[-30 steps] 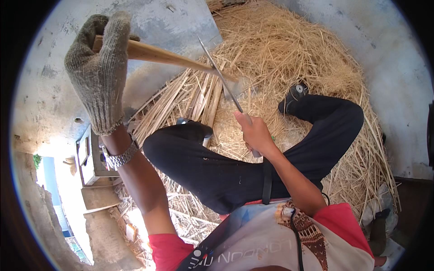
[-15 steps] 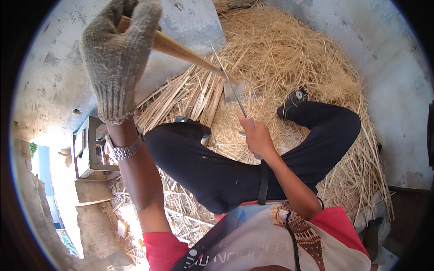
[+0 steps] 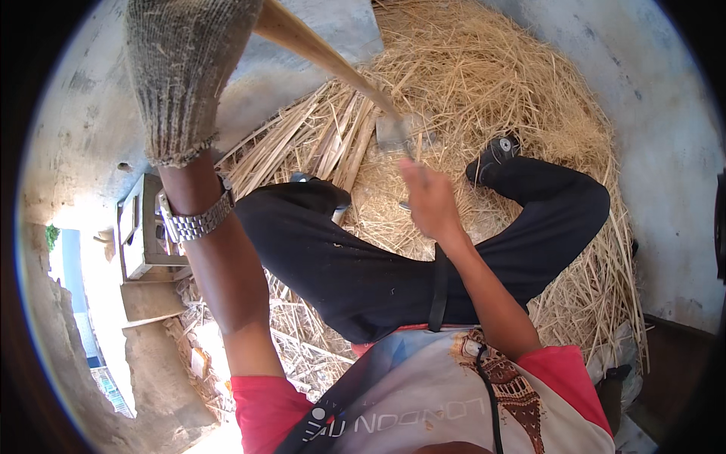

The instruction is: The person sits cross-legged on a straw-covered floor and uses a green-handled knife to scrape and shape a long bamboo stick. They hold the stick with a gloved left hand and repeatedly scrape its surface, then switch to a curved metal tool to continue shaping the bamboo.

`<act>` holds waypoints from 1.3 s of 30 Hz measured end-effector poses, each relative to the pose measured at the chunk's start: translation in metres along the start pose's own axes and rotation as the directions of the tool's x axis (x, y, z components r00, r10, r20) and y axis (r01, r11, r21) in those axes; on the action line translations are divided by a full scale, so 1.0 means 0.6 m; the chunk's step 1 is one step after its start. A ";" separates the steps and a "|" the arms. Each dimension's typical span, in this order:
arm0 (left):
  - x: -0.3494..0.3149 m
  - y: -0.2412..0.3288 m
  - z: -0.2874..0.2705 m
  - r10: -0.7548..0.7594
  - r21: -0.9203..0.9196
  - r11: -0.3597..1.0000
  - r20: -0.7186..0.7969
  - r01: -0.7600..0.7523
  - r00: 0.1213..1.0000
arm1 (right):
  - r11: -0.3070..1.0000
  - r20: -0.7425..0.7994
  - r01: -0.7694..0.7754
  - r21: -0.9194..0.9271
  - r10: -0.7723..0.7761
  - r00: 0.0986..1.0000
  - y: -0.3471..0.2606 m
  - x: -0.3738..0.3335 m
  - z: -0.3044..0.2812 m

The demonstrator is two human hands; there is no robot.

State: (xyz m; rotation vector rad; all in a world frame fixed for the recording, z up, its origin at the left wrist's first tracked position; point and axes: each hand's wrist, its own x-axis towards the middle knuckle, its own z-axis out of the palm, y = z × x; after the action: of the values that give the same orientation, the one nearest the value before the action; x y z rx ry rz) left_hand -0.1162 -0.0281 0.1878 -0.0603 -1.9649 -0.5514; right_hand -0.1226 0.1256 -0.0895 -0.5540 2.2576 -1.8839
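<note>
Here we list a grey wall (image 3: 643, 151) at the right edge, heaped straw (image 3: 484, 83) beside it, and working room between the spread legs (image 3: 560, 193). One wooden stick (image 3: 321, 57), pale brown, long, slim: aloft above the straw, long axis slanting down rightward, far end toward the right hand (image 3: 432, 200). Left hand (image 3: 190, 72), gloved, clasps it, fingertips cut off above. Right hand, bare, curls round a blurred knife (image 3: 409, 150); blade contact we cannot tell.

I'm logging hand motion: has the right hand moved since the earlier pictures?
Yes: the right hand has moved forward, up the picture, and now shows closer to the grey block.
</note>
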 end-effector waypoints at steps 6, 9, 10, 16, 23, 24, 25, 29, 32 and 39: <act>0.004 -0.042 -0.021 -0.116 0.142 0.984 0.062 0.106 0.991 | 0.636 0.441 -0.701 0.323 0.555 0.706 0.043 0.027 -0.017; 0.017 -0.066 -0.041 -0.127 0.212 0.971 0.068 0.111 0.990 | 0.584 0.487 -0.721 0.372 0.539 0.687 0.035 0.042 -0.051; 0.014 -0.072 -0.039 -0.108 0.213 0.973 0.076 0.090 0.991 | 0.562 0.497 -0.731 0.386 0.541 0.678 0.039 0.042 -0.067; 0.015 -0.073 -0.036 -0.121 0.180 0.978 0.101 0.102 0.987 | 0.955 0.130 -0.291 0.062 0.281 0.951 -0.002 0.036 -0.072; 0.026 -0.117 -0.064 0.013 0.266 0.964 0.053 -0.027 0.999 | 0.997 -0.079 0.004 -0.083 -0.011 0.997 -0.095 -0.020 -0.015; 0.022 -0.121 -0.033 -0.010 0.217 0.976 0.054 -0.002 0.998 | 0.962 -0.065 -0.064 -0.267 0.048 0.997 -0.048 -0.006 -0.008; 0.022 -0.098 -0.051 -0.041 0.259 0.966 0.068 0.022 0.997 | 0.915 0.013 -0.100 -0.392 0.115 0.993 -0.022 -0.007 0.022; 0.012 -0.042 -0.001 -0.136 0.219 0.969 0.066 0.119 0.989 | 0.918 0.022 -0.243 -0.313 0.263 0.965 0.042 0.022 -0.026; 0.026 -0.031 0.008 -0.046 0.149 0.988 0.041 0.040 0.998 | 0.944 0.022 -0.169 -0.283 0.183 0.983 -0.004 0.021 -0.045; 0.026 -0.020 0.026 0.070 0.070 0.995 0.053 -0.074 0.996 | 0.998 -0.182 -0.015 -0.059 0.004 0.983 -0.090 0.011 -0.028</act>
State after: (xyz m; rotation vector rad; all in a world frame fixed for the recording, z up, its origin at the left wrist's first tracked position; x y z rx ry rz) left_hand -0.1397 -0.0356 0.1918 -0.1000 -2.0213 -0.4354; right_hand -0.1244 0.1308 -0.0327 -0.3920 2.4316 -1.9407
